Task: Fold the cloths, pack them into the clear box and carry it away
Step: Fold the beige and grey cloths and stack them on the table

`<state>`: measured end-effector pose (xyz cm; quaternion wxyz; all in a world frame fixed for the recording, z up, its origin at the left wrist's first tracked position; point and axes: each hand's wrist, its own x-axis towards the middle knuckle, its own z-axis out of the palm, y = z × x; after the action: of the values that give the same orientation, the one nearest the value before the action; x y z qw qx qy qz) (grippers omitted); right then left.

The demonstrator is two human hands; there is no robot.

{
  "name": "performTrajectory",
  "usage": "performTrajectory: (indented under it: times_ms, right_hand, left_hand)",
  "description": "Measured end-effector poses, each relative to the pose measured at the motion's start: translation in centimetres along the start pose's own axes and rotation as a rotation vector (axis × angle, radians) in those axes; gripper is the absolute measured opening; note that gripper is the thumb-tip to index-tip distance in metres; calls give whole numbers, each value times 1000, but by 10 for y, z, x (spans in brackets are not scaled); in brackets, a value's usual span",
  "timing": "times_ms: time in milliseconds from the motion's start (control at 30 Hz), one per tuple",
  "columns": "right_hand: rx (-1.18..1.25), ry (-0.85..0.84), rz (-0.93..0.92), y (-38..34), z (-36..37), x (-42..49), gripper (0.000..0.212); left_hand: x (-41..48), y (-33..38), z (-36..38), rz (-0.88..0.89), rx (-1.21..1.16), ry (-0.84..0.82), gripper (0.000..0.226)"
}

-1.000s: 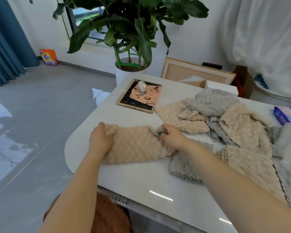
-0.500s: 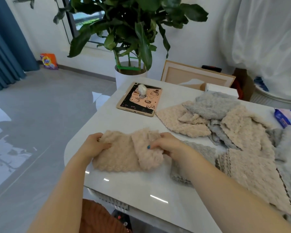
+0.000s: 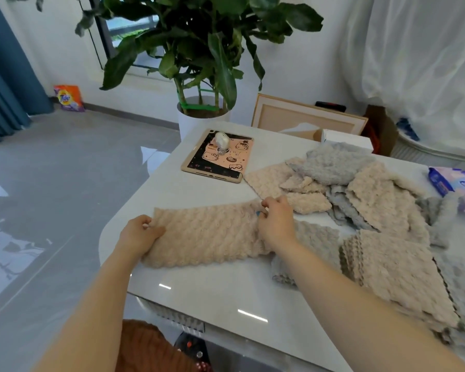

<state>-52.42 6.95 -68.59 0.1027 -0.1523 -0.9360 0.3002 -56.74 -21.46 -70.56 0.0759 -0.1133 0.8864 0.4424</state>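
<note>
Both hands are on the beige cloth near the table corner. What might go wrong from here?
The beige cloth lies close to the rounded edge of the table; the end held by the left hand may slip off. The right hand pinches its end beside a grey cloth, which may get dragged along.

Clearly a home, a living or dining room: glossy white table [image 3: 199, 285] at 6 o'clock, big potted plant [image 3: 199, 122] by a window [image 3: 129, 25] at 12, blue curtain [image 3: 0, 84] at 9, picture frame [image 3: 301, 116] leaning at 1, detergent bag [image 3: 69, 98] on the grey tiled floor [image 3: 65, 170] at 10.
</note>
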Motion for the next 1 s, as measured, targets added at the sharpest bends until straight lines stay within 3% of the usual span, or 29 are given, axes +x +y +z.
performTrajectory:
  times_ms: [167, 333, 400, 433, 533, 633, 833, 867, 933, 1000]
  right_hand:
    - [130, 37, 12, -2, 2, 6, 11]
    - [339, -34, 171, -1, 5, 9, 23]
    - [395, -16, 173, -3, 8, 11, 12]
    - [410, -40, 180, -5, 9, 13, 10]
    - [375, -227, 246, -9, 13, 17, 39]
    - [270, -253, 210, -3, 16, 14, 52]
    - [0, -299, 53, 2, 13, 2, 37]
    - [-51, -308, 27, 1, 13, 0, 39]
    - [-139, -319, -6, -1, 14, -3, 43]
    - [-207, -314, -29, -3, 14, -9, 37]
  left_hand:
    - [7, -3, -5, 48, 90, 115, 17]
    - [0, 10, 0, 119, 316, 322, 26]
    - [-2, 17, 2, 98, 351, 353, 28]
    - [-1, 19, 3, 66, 394, 319, 27]
    - [1, 16, 6, -49, 498, 151, 34]
    - [3, 14, 7, -75, 463, 140, 48]
    - [10, 2, -7, -223, 324, -33, 85]
    - [11, -1, -12, -211, 291, -74, 81]
    - [9, -4, -18, -179, 267, -125, 47]
    - [7, -6, -20, -183, 294, -130, 50]
